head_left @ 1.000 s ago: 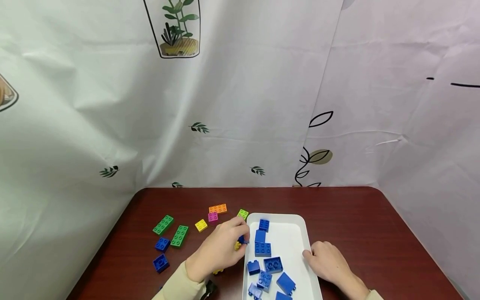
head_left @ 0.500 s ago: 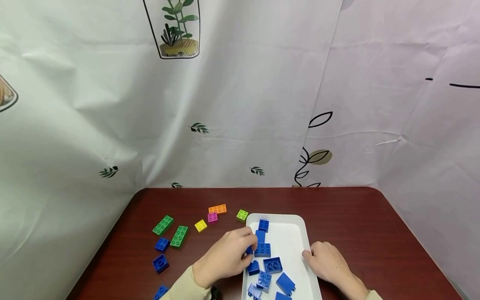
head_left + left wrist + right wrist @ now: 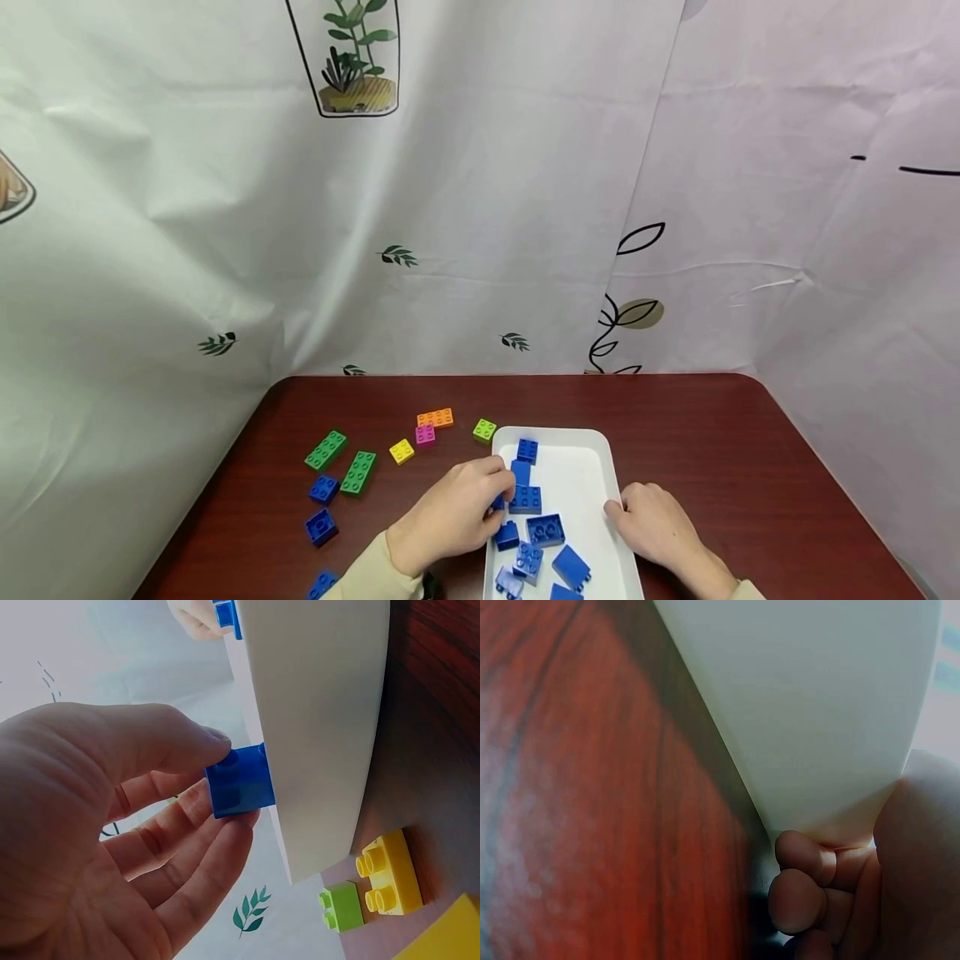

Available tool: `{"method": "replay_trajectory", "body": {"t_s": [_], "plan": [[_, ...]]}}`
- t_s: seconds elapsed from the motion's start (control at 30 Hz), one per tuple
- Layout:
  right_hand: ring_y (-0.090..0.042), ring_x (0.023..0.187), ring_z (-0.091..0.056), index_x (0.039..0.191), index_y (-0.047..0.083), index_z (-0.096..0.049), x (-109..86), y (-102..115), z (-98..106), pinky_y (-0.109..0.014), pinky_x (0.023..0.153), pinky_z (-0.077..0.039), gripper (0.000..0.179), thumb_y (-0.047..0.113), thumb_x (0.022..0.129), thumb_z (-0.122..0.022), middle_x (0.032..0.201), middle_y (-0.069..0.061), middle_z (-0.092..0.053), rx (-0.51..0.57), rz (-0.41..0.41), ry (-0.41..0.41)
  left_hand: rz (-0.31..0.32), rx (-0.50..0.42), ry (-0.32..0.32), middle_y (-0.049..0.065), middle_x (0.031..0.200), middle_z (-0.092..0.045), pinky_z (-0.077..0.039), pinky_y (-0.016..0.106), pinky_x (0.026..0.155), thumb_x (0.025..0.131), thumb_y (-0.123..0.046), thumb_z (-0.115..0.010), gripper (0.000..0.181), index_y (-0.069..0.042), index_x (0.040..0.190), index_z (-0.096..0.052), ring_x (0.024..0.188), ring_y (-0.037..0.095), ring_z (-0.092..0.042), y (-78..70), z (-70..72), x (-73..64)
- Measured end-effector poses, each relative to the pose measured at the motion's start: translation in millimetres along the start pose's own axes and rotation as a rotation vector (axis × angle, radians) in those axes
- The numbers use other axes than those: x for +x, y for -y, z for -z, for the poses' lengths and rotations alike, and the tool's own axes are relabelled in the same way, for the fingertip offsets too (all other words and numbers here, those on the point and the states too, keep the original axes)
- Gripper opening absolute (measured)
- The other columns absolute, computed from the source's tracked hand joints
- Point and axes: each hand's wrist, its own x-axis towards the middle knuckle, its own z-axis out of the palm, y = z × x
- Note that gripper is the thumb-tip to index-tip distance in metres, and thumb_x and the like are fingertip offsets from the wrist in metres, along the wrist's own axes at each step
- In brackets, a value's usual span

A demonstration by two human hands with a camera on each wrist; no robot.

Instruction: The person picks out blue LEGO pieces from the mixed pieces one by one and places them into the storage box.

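My left hand (image 3: 457, 508) pinches a small blue toy brick (image 3: 244, 784) between thumb and fingers at the left side of the white tray (image 3: 581, 471). In the left wrist view the brick overlaps the tray's rim. Inside the tray lie several blue bricks, including one with its hollow side up (image 3: 546, 530) and a translucent one (image 3: 509, 582). At the tray's right side, my right hand (image 3: 652, 521) holds the edge, thumb at the rim. The right wrist view shows its curled fingers (image 3: 799, 900) against the tray's outer wall (image 3: 802, 712).
Left of the tray, the dark red table (image 3: 750, 467) carries two green bricks (image 3: 358, 472), loose blue bricks (image 3: 322, 527), a yellow brick (image 3: 402, 452), a magenta brick (image 3: 425, 434) and an orange brick (image 3: 435, 417). A lime brick (image 3: 484, 430) sits by the tray's far left corner. Behind hangs a patterned curtain (image 3: 465, 208).
My left hand has moved right and slightly nearer with the blue brick, from beside the tray to over its left side, then stayed still. My right hand has not moved.
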Motion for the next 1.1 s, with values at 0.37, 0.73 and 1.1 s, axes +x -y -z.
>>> {"method": "replay_trajectory", "body": {"t_s": [0.37,0.73,1.1], "plan": [[-0.012,0.052,-0.032,0.050,0.018,-0.040,-1.5,-4,1,-0.028,0.049,-0.027,0.047,0.021,0.090,-0.065,0.051,0.005,-0.032,-0.009,-0.009,-0.008,0.010,0.075,0.052,0.002,0.154,-0.053,-0.052,0.047,0.109,0.090,-0.051,-0.076,0.068,-0.023,0.147,-0.055,0.137,0.020,-0.055,-2.6,-2.8,-1.4],[-0.011,0.051,-0.032,0.048,0.018,-0.040,-0.8,-3,-2,-0.027,0.048,-0.027,0.048,0.021,0.089,-0.065,0.049,0.006,-0.033,-0.007,-0.008,-0.014,0.057,0.099,0.054,0.005,0.171,-0.029,-0.042,0.061,0.115,0.087,-0.074,-0.063,0.093,-0.024,0.161,-0.038,0.155,0.031,-0.035,8.3,1.8,-13.9],[-0.010,0.049,-0.029,0.048,0.019,-0.037,-0.8,1,0,-0.026,0.047,-0.025,0.049,0.022,0.089,-0.065,0.048,0.007,-0.031,0.003,-0.010,-0.010,0.192,0.127,0.032,0.007,0.167,-0.037,-0.040,0.062,0.116,0.085,-0.063,-0.075,0.088,-0.022,0.156,-0.046,0.151,0.034,-0.040,35.0,21.2,-44.2]]}}
